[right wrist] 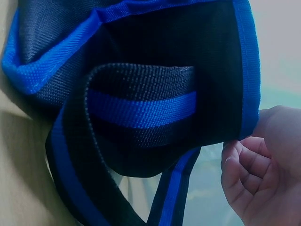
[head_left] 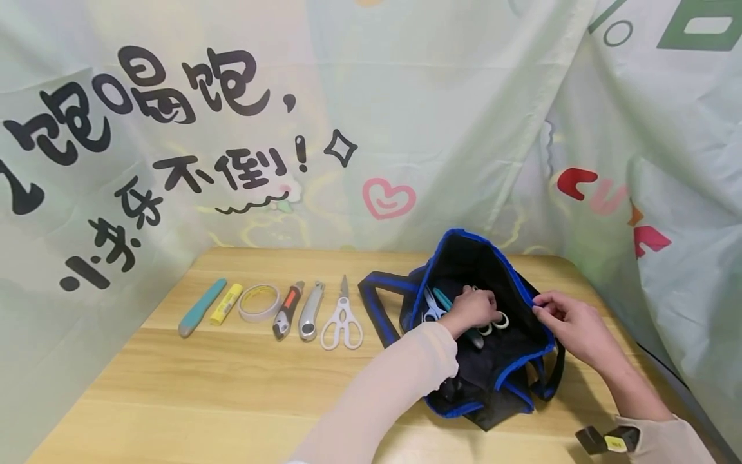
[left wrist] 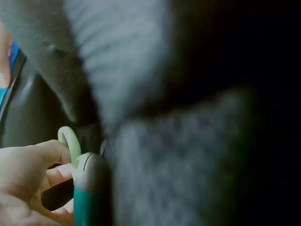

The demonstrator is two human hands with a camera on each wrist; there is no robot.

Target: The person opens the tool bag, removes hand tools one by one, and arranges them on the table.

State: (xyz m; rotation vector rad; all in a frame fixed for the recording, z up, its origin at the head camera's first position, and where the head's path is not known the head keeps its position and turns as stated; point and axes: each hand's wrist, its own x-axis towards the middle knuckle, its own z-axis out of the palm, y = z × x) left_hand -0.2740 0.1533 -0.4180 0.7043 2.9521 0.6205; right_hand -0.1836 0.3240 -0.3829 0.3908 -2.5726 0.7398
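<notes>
Head view: dark bag (head_left: pixel 458 258) with blue trim lies tipped on the bench (head_left: pixel 243 399), right of centre in frame, mouth toward the camera. Left hand (head_left: pixel 474 305) is inside it; its fingers look clamped on a pale green loop handle (head_left: pixel 501 320). Right hand (head_left: pixel 570 322), at right of frame, pinches the bag's trimmed edge between thumb and fingers. A row of tools, from teal tool (head_left: pixel 203 307) to white scissors (head_left: pixel 343 303), lies left of centre.

Risks (judgement): the loop sits right against a teal handle (left wrist: pixel 83 207) with a grey end, so pulling could drag or tangle both. Light blue scissors (head_left: pixel 431 308) lie close by; a blade could catch the lining or fingers. If the right-hand pinch slips, the soft mouth may fold over the left wrist.

Hard to make out: left hand covers whatever the loop belongs to; blades, if any, not visible. Left wrist view is mostly blurred dark fabric. Small dark item at the bag's lower left cannot be identified. Left forearm hides part of the bag's near side.
</notes>
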